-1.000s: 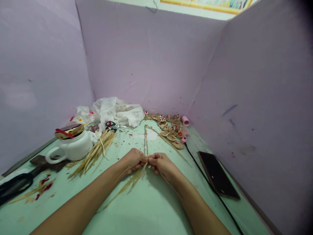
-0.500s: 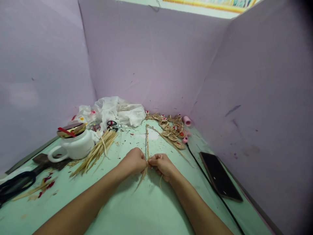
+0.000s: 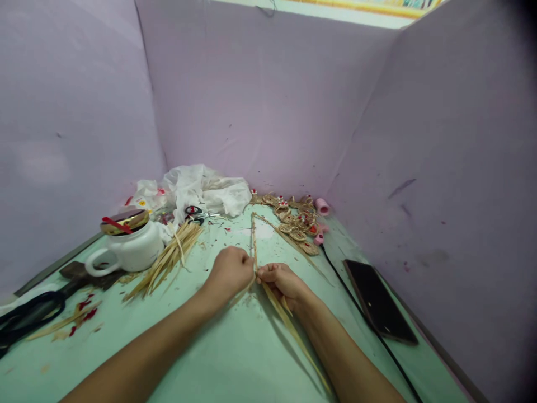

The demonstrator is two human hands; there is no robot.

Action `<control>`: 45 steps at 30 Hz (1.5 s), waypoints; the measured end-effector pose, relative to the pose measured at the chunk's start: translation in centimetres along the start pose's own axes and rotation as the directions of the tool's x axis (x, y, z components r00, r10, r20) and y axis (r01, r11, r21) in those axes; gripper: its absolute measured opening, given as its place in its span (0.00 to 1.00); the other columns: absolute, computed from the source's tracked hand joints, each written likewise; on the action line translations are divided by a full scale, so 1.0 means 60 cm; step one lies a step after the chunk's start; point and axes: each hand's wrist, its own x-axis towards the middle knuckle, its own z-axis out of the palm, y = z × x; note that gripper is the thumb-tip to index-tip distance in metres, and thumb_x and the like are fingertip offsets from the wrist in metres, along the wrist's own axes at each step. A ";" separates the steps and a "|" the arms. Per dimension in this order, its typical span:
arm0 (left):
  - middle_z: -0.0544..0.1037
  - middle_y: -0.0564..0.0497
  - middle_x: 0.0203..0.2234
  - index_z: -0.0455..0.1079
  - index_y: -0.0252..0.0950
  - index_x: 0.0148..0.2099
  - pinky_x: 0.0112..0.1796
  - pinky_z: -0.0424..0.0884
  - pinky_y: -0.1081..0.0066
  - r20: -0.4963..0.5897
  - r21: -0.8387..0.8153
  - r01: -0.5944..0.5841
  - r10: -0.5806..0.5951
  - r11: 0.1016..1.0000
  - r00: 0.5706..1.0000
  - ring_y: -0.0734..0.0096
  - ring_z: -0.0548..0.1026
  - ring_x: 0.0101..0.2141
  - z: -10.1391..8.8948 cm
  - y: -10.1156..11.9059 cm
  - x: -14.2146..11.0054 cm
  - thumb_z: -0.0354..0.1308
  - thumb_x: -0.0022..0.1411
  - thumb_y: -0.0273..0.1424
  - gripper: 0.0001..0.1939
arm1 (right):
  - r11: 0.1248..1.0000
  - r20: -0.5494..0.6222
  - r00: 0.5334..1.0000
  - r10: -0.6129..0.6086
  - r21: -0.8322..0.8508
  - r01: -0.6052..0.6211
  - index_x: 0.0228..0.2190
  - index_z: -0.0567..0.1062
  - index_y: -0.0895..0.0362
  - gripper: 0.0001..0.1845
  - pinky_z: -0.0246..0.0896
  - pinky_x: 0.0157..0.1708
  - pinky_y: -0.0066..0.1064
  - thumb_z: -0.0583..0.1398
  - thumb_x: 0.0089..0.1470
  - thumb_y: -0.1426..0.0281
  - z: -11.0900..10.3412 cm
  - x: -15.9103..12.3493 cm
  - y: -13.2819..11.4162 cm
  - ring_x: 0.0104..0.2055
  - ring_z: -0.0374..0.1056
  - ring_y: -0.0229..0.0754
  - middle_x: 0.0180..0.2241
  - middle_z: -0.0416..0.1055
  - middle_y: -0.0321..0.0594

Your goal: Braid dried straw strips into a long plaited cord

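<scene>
A thin braided straw cord (image 3: 254, 240) runs from the far part of the table toward me, bending sharply at its far end and trailing off to the right. My left hand (image 3: 233, 267) is closed on the cord's near end, with a short strand poking out below it. Right against it, my right hand (image 3: 280, 281) pinches the strands between thumb and fingers. From under the right hand a long flat straw strip (image 3: 298, 336) slants down toward the table's near side. The exact crossing of the strands is hidden by the fingers.
To the left lie a straw bundle (image 3: 170, 260), a white lidded mug (image 3: 134, 246), black-handled scissors (image 3: 33, 313) and smaller scissors (image 3: 195, 214). Behind is a white plastic bag (image 3: 205, 187). Coiled straw pieces (image 3: 296, 221), a pink glue gun (image 3: 319, 238) with black cord and a phone (image 3: 380, 302) are rightward.
My left hand has shifted slightly up and away from me. A long straw strip now stretches down from the right hand, where only short ends showed before.
</scene>
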 end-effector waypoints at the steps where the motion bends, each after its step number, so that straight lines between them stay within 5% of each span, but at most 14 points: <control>1: 0.66 0.52 0.12 0.68 0.31 0.23 0.18 0.55 0.76 0.042 -0.118 0.091 -0.086 0.989 0.995 0.76 0.63 0.15 -0.005 -0.003 0.008 0.48 0.47 0.30 0.10 | 1.000 0.018 1.000 0.013 -0.001 -0.013 0.14 0.65 0.60 0.04 0.40 0.11 0.21 0.57 0.33 0.74 -0.002 0.001 0.000 0.09 0.48 0.28 0.07 0.57 0.29; 3: 0.63 0.54 0.09 0.67 0.31 0.24 0.15 0.53 0.77 0.236 -0.326 0.270 -0.199 0.906 0.951 0.78 0.60 0.11 -0.008 -0.006 0.017 0.48 0.45 0.26 0.07 | 1.000 0.049 0.999 0.006 0.008 -0.006 0.15 0.66 0.61 0.04 0.45 0.12 0.22 0.57 0.34 0.73 -0.004 0.001 0.000 0.11 0.53 0.29 0.09 0.61 0.32; 5: 0.63 0.54 0.08 0.65 0.30 0.22 0.13 0.52 0.78 0.430 -0.454 0.400 -0.197 0.796 0.881 0.78 0.60 0.11 -0.003 -0.007 0.019 0.48 0.42 0.24 0.05 | 1.000 0.076 0.997 -0.025 0.017 0.024 0.15 0.66 0.61 0.04 0.49 0.14 0.22 0.58 0.33 0.74 -0.006 0.000 0.000 0.13 0.57 0.31 0.11 0.64 0.34; 7: 0.65 0.52 0.11 0.64 0.30 0.20 0.13 0.52 0.79 0.505 -0.514 0.447 -0.163 0.732 0.848 0.79 0.62 0.12 0.003 -0.010 0.019 0.49 0.41 0.23 0.04 | 0.999 0.101 0.994 -0.050 -0.007 0.051 0.15 0.66 0.61 0.03 0.48 0.15 0.21 0.58 0.34 0.74 -0.006 -0.001 -0.001 0.14 0.57 0.30 0.12 0.65 0.34; 11: 0.60 0.56 0.07 0.63 0.30 0.18 0.12 0.49 0.78 0.443 -0.399 0.412 -0.221 0.819 0.869 0.81 0.56 0.09 0.006 -0.016 0.023 0.51 0.41 0.25 0.04 | 0.969 0.084 0.990 -0.117 -0.210 0.132 0.16 0.67 0.61 0.03 0.35 0.12 0.22 0.57 0.35 0.73 -0.005 -0.001 -0.001 0.11 0.45 0.27 0.09 0.58 0.29; 15: 0.55 0.58 0.05 0.59 0.33 0.15 0.11 0.44 0.77 0.366 -0.287 0.326 -0.212 0.901 0.906 0.82 0.51 0.08 0.002 -0.019 0.026 0.51 0.39 0.24 0.06 | 0.855 -0.020 0.952 -0.304 -0.446 0.264 0.15 0.67 0.61 0.02 0.40 0.15 0.21 0.56 0.34 0.76 -0.004 0.005 0.003 0.15 0.48 0.27 0.11 0.58 0.30; 22: 0.53 0.58 0.04 0.56 0.33 0.14 0.12 0.42 0.76 0.345 -0.338 0.339 -0.219 0.878 0.912 0.83 0.49 0.08 0.000 -0.013 0.022 0.50 0.39 0.23 0.07 | 0.696 -0.067 0.924 -0.376 -0.679 0.234 0.14 0.68 0.61 0.06 0.41 0.16 0.23 0.57 0.35 0.70 -0.007 -0.008 -0.001 0.16 0.50 0.29 0.12 0.57 0.32; 29: 0.54 0.58 0.04 0.55 0.34 0.12 0.11 0.41 0.77 0.361 -0.423 0.347 -0.195 0.837 0.912 0.83 0.50 0.08 -0.002 -0.012 0.016 0.51 0.37 0.24 0.09 | 0.595 0.039 0.898 -0.438 -0.737 0.322 0.15 0.72 0.61 0.05 0.44 0.17 0.22 0.56 0.35 0.73 0.008 -0.030 -0.003 0.18 0.54 0.31 0.14 0.63 0.34; 32: 0.53 0.59 0.04 0.54 0.34 0.11 0.11 0.41 0.77 0.339 -0.466 0.272 -0.115 0.842 0.934 0.84 0.48 0.08 -0.006 -0.016 0.019 0.52 0.35 0.25 0.09 | 0.645 0.082 0.910 -0.407 -0.680 0.349 0.15 0.71 0.61 0.06 0.45 0.17 0.22 0.58 0.36 0.71 0.002 -0.029 -0.010 0.18 0.54 0.31 0.13 0.63 0.34; 34: 0.54 0.59 0.05 0.56 0.34 0.12 0.10 0.40 0.77 0.367 -0.502 0.268 -0.078 0.822 0.927 0.84 0.48 0.08 -0.008 -0.020 0.023 0.53 0.35 0.26 0.08 | 0.766 -0.018 0.922 -0.386 -0.564 0.310 0.15 0.70 0.61 0.09 0.48 0.18 0.22 0.58 0.38 0.68 -0.001 -0.027 -0.017 0.17 0.55 0.31 0.14 0.64 0.35; 36: 0.56 0.59 0.06 0.58 0.34 0.14 0.10 0.39 0.77 0.407 -0.511 0.294 -0.073 0.808 0.910 0.84 0.49 0.08 -0.010 -0.023 0.026 0.54 0.36 0.27 0.07 | 0.901 -0.121 0.950 -0.288 -0.370 0.226 0.16 0.68 0.61 0.09 0.51 0.19 0.23 0.56 0.41 0.68 0.002 -0.026 -0.022 0.17 0.57 0.31 0.15 0.65 0.36; 38: 0.56 0.59 0.06 0.59 0.33 0.15 0.11 0.39 0.77 0.431 -0.505 0.309 -0.074 0.806 0.899 0.84 0.50 0.08 -0.010 -0.025 0.028 0.53 0.36 0.27 0.05 | 0.977 -0.082 0.988 -0.130 -0.181 0.114 0.18 0.67 0.60 0.07 0.54 0.20 0.24 0.55 0.43 0.71 0.010 -0.028 -0.024 0.17 0.58 0.31 0.15 0.64 0.35; 40: 0.56 0.59 0.06 0.59 0.33 0.15 0.11 0.39 0.77 0.435 -0.507 0.297 -0.058 0.809 0.899 0.84 0.49 0.08 -0.010 -0.026 0.028 0.51 0.36 0.27 0.04 | 0.991 -0.009 0.998 -0.064 -0.114 0.063 0.18 0.66 0.60 0.05 0.52 0.18 0.23 0.55 0.42 0.73 0.017 -0.028 -0.022 0.15 0.55 0.30 0.13 0.61 0.33; 45: 0.56 0.58 0.06 0.61 0.32 0.15 0.12 0.42 0.77 0.423 -0.403 0.227 -0.039 0.887 0.905 0.83 0.50 0.08 -0.005 -0.031 0.030 0.51 0.36 0.26 0.03 | 0.943 -0.051 0.980 -0.190 -0.288 0.167 0.12 0.60 0.59 0.10 0.30 0.13 0.23 0.56 0.38 0.74 0.014 -0.015 -0.006 0.11 0.38 0.25 0.08 0.47 0.26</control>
